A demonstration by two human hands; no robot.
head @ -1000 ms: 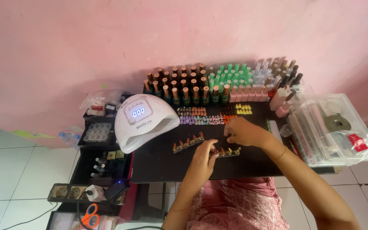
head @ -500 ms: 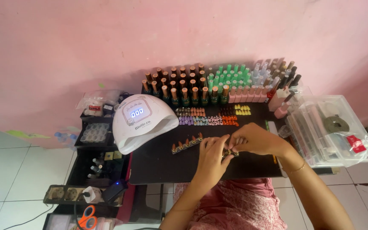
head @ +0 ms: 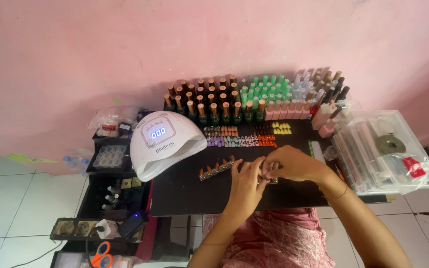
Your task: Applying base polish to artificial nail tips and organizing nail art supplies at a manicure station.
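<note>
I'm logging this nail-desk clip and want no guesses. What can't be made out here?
Head view only:
- Nail-tip holder strip: mostly hidden under the left hand and right hand.
- What the fingertips pinch: too small to tell.
- Clear plastic box: contents blurred by its lid.
- Scissors: cut off by the bottom edge.

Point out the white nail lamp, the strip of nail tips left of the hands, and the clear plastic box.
white nail lamp (head: 167, 144), head view, on its domed top.
strip of nail tips (head: 217, 167), head view, mid-strip.
clear plastic box (head: 391, 151), head view, on its lid.
</note>
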